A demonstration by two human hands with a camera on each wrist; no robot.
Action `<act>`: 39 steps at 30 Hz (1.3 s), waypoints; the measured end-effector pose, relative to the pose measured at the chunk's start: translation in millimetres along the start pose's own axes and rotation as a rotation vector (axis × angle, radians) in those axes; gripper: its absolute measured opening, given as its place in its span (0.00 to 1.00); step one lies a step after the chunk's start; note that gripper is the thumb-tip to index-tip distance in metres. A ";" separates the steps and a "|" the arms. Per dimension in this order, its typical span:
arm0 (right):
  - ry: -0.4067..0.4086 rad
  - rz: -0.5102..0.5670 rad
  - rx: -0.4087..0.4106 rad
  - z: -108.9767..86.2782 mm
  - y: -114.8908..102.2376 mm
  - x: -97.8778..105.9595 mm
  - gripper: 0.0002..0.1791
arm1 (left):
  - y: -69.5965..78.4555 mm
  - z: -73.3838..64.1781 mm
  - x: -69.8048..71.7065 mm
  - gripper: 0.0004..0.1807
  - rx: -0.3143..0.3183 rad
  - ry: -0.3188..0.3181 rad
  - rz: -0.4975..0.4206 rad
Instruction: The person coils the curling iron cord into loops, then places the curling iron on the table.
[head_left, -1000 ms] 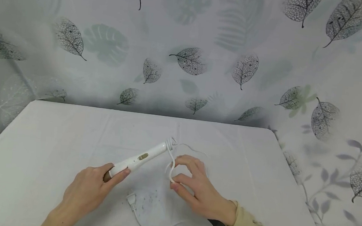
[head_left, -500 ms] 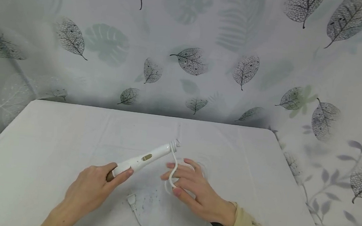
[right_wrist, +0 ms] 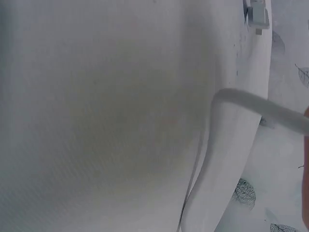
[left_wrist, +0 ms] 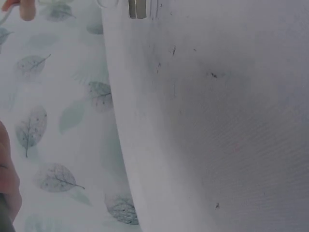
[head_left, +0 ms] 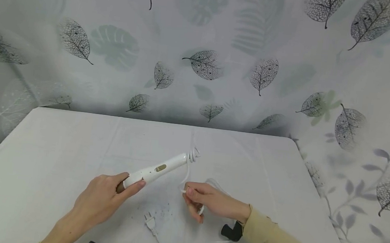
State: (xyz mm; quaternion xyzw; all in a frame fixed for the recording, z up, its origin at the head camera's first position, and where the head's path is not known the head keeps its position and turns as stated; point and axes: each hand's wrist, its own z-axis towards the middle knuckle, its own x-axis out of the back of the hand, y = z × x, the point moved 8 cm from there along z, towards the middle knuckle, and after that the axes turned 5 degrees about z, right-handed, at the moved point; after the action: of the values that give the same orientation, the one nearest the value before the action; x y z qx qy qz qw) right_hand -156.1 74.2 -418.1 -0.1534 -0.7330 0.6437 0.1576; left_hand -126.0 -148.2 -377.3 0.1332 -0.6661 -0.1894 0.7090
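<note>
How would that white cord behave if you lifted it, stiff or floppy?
Probably floppy: the cord lies in a loose curve on the table. It may be slightly springy, as it loops tightly at the end of the white device. Its attached plug would likely drag along.

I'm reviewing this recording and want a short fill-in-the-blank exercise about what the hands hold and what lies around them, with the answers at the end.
1. The hand gripping the long device is the person's ____ one.
2. The right hand holds the cord, while the plug lies on the table; the device's body is mostly ____ in colour.
3. The backdrop behind the table is printed with ____.

Missing words: left; white; leaves.
</note>
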 end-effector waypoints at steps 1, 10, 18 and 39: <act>-0.006 -0.004 -0.037 1.6 3.2 3.1 0.25 | 0.5 0.1 -0.6 0.27 -0.006 -0.010 -0.002; 0.094 -0.087 -0.248 5.5 12.3 46.3 0.13 | 5.3 -2.2 -13.0 0.28 -0.103 -0.164 -0.028; 0.178 -0.082 -0.306 12.6 7.9 63.5 0.15 | 5.6 -7.5 -34.6 0.28 -0.184 -0.312 -0.064; 0.262 -0.174 -0.169 2.3 -28.4 48.9 0.20 | -10.1 -5.8 -41.8 0.32 -0.077 -0.358 0.019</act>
State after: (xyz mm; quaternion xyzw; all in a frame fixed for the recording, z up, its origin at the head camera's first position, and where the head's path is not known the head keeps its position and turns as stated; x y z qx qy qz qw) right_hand -201.9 89.5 -388.5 -0.1846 -0.7683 0.5380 0.2936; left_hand -122.9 -138.9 -419.5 0.0641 -0.7751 -0.2288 0.5854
